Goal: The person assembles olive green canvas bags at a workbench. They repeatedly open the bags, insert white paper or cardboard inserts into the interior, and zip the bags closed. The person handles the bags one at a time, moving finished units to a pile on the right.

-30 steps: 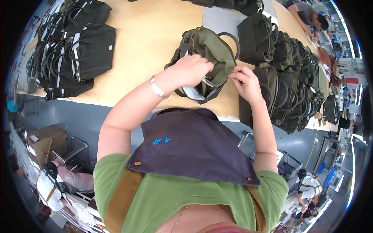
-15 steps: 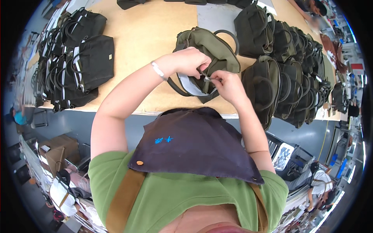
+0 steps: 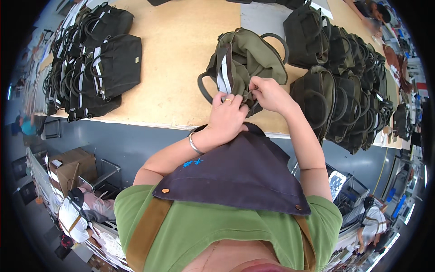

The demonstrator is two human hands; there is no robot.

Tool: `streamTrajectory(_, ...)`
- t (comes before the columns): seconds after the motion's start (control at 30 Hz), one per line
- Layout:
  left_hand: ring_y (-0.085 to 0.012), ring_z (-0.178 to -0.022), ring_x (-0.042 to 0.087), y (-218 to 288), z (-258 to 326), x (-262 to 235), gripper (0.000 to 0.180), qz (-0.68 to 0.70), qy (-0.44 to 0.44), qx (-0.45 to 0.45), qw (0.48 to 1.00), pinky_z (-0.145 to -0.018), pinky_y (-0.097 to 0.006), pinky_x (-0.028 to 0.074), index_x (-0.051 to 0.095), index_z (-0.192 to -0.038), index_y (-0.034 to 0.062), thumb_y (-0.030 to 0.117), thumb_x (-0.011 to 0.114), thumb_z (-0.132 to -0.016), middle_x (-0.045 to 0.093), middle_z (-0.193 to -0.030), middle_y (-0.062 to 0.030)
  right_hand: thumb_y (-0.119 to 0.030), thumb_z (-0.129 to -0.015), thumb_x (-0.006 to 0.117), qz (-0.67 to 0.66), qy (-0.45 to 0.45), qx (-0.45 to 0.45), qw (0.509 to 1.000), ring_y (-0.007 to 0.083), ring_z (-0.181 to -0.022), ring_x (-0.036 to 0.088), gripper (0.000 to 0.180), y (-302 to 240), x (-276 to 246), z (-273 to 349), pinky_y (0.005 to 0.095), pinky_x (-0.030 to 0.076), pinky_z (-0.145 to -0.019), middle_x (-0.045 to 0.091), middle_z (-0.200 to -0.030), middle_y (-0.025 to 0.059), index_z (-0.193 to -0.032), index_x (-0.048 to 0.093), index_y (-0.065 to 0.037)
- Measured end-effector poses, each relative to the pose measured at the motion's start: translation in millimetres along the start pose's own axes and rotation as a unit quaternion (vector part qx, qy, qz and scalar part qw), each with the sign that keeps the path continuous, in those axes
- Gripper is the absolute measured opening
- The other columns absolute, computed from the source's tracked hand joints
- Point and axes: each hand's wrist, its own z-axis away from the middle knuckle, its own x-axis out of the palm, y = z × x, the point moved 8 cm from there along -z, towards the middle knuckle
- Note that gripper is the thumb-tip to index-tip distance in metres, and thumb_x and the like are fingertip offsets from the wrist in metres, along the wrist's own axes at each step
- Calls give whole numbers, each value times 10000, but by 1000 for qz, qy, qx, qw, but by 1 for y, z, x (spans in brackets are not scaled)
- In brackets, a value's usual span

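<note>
An olive green bag (image 3: pixel 253 56) with grey handles lies on the wooden table (image 3: pixel 181 50) near its front edge. My left hand (image 3: pixel 226 119) grips the bag's near edge, a ring on one finger and a silver bangle on the wrist. My right hand (image 3: pixel 267 94) pinches the same edge just to the right of it, fingers closed on the fabric. A pale lining strip (image 3: pixel 223 75) shows inside the bag's opening. I wear a dark apron over a green shirt.
A row of dark bags (image 3: pixel 353 104) stands on the table's right side. More black bags with pale stripes (image 3: pixel 97 68) are stacked at the left. Below the table are a cardboard box (image 3: pixel 68 167), metal frames and other people at far edges.
Both hands have drawn closer to me along the bag's near edge, and the bag now lies more upright with its opening and pale lining showing.
</note>
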Motion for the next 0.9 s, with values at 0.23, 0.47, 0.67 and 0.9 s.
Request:
streamTrajectory(0.23,-149,-872,578,-39,-42,-74,48,28,48,56,997,-927,-429,291,688,-731,168,153,728,-708,562,-809,24,-2,-877,616,-130,-74,31,988,54,-702,584,119,-25,-30,-9,230,475,-631,623,-766,2,-995,621,14)
streamTrajectory(0.47,-154,-857,530,-63,-61,-105,102,148,-83,74,983,-908,-367,238,745,-828,144,211,764,-753,595,-841,19,-96,-852,666,-110,-81,-37,990,115,-697,605,181,-68,-43,-16,281,489,-655,669,-803,70,-1009,653,-5)
streamTrajectory(0.67,-158,-905,532,-73,-62,-109,178,133,-131,90,978,-919,-382,228,745,-840,137,283,778,-743,614,-884,14,-83,-852,662,-149,-88,-7,985,114,-736,625,188,-81,-39,-21,264,504,-693,678,-856,59,-1023,684,-9)
streamTrajectory(0.9,-185,-991,511,-77,-61,-104,210,155,-100,107,977,-980,-422,205,730,-811,112,294,792,-727,613,-947,10,-57,-853,650,-149,-55,-52,986,132,-785,633,159,-79,-33,-23,271,517,-738,679,-894,71,-996,702,-13)
